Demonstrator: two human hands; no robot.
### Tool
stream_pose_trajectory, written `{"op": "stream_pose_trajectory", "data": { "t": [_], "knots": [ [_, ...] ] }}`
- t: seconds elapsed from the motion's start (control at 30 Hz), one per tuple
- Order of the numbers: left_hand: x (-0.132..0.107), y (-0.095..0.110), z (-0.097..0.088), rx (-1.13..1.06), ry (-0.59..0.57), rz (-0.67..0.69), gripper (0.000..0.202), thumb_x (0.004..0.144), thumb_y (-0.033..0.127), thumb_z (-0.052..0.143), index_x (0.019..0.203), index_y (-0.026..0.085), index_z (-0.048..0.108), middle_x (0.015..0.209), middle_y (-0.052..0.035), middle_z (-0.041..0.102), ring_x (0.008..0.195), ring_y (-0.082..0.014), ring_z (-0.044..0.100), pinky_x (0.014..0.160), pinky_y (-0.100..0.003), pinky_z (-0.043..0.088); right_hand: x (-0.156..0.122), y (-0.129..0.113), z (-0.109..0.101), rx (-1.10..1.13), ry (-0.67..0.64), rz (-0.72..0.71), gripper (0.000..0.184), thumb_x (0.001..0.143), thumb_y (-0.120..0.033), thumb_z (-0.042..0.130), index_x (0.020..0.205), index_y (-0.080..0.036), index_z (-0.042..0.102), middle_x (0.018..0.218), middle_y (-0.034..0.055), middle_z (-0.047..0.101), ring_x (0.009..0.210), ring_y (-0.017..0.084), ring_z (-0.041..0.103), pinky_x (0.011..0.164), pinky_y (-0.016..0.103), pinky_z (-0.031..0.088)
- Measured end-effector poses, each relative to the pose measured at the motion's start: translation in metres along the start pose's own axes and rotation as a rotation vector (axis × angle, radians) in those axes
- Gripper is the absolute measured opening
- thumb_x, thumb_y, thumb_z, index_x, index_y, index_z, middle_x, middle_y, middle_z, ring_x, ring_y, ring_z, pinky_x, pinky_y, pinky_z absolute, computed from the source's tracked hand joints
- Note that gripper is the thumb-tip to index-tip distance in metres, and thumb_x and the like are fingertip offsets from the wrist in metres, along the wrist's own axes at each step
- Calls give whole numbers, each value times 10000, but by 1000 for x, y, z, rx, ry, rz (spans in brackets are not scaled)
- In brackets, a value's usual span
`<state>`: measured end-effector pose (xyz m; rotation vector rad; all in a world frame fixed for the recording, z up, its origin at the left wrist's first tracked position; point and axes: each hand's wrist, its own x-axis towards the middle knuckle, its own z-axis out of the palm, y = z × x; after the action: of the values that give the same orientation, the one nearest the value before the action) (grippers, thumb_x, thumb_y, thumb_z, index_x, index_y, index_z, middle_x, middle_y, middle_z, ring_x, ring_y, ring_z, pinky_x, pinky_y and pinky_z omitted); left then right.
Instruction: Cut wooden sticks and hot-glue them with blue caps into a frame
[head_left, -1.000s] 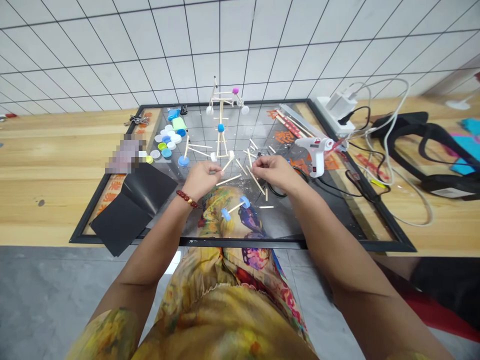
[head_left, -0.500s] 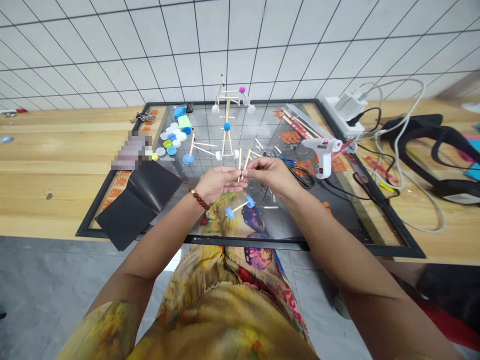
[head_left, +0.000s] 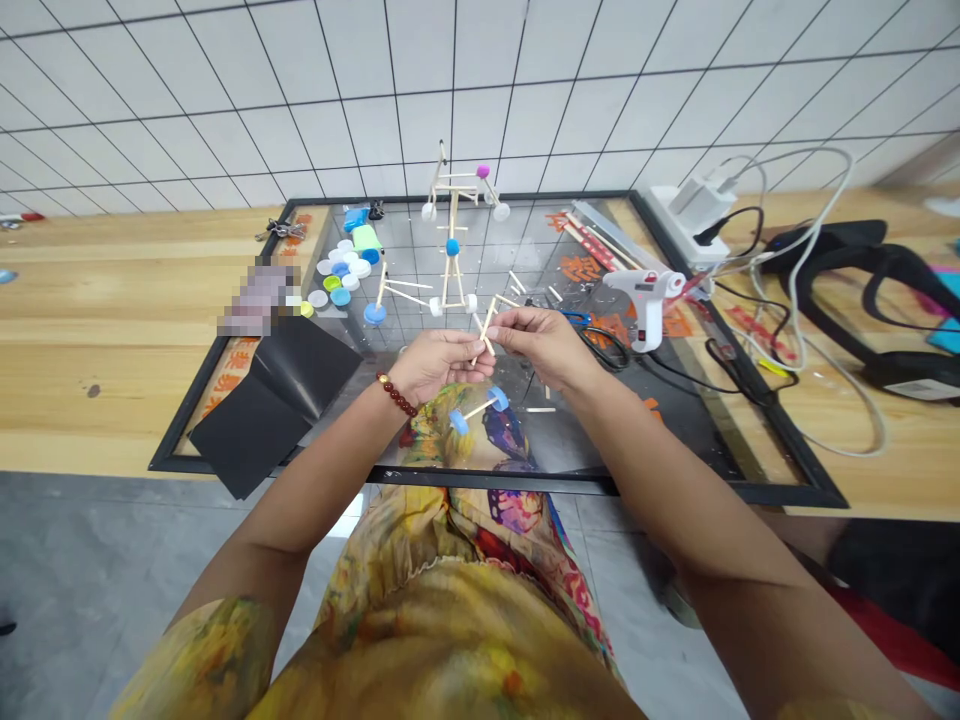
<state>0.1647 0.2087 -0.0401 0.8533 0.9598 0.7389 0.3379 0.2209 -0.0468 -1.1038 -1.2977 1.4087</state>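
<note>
Over the glass-topped board, my left hand [head_left: 441, 362] pinches thin wooden sticks [head_left: 488, 317] near their lower ends. From the other side, my right hand [head_left: 541, 343] has thumb and fingers closed on the same sticks, which now cross in an X. Just below my hands lies a stick axle [head_left: 478, 409] with a blue bottle cap at each end. Beyond my fingers stands a stick model [head_left: 453, 270] with white cap wheels and a blue ball. Left of it is a stick piece with a blue cap [head_left: 375, 314].
Bottle caps [head_left: 340, 283] cluster at left, near black sheets [head_left: 259, 410] overhanging the front edge. At right are scissors [head_left: 606, 348], a white glue gun [head_left: 646, 300], a power strip [head_left: 686, 235] with looping cables, and a black headset strap [head_left: 806, 300]. A tiled wall closes the back.
The sticks between my hands stood apart, side by side, and now cross each other. My right hand has shifted slightly; the things on the board keep their places.
</note>
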Motion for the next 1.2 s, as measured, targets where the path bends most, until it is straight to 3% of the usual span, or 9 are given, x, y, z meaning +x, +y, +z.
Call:
{"op": "stream_pose_trajectory", "data": {
  "t": [0.17, 0.37, 0.57, 0.77, 1.0, 1.1, 1.2],
  "knots": [
    [-1, 0, 1, 20, -11, 13, 115, 793, 205, 739, 803, 94, 707, 769, -90, 737, 675, -130, 708, 644, -216, 569, -3, -3, 1, 61, -135, 110, 375, 511, -431, 874, 744, -179, 722, 642, -26, 641, 556, 72, 511, 541, 220, 410],
    [-2, 0, 5, -56, -45, -35, 141, 797, 227, 738, 835, 97, 702, 797, -107, 746, 691, -150, 721, 656, -233, 584, 0, 1, -1, 81, -49, 110, 409, 413, -421, 909, 694, -186, 727, 690, -10, 680, 642, 110, 586, 607, 246, 463],
    [0, -4, 4, -16, -36, -27, 188, 757, 262, 779, 799, 95, 702, 722, -83, 729, 642, -134, 708, 616, -207, 575, 0, -1, -4, 47, -41, 79, 408, 462, -460, 889, 727, -191, 736, 648, -23, 649, 525, 62, 455, 502, 227, 371],
    [0, -5, 5, -2, -39, -9, 195, 772, 275, 766, 835, 100, 708, 797, -104, 746, 697, -145, 720, 696, -248, 587, 0, 0, -2, -14, -10, 51, 421, 454, -501, 876, 699, -191, 729, 686, 7, 677, 633, 117, 556, 560, 251, 425],
    [-1, -3, 7, 44, -21, -39, 172, 779, 250, 757, 821, 92, 702, 786, -110, 742, 688, -152, 719, 694, -262, 583, -1, 2, 1, -18, 11, -7, 389, 472, -490, 869, 677, -197, 714, 677, 0, 659, 623, 115, 530, 571, 261, 425],
    [-1, -3, 7, 86, 37, 43, 157, 781, 240, 750, 809, 92, 708, 777, -106, 737, 677, -151, 711, 672, -267, 576, 1, -1, -6, -23, 47, -51, 368, 521, -499, 842, 671, -200, 689, 636, -17, 613, 567, 95, 479, 544, 254, 396],
    [0, -2, 5, 118, 164, 240, 133, 770, 228, 745, 790, 99, 720, 769, -80, 730, 670, -129, 688, 668, -262, 562, 4, -5, -22, -59, 181, -141, 321, 600, -475, 797, 653, -196, 646, 592, -28, 561, 522, 80, 432, 518, 245, 365]
  ]
}}
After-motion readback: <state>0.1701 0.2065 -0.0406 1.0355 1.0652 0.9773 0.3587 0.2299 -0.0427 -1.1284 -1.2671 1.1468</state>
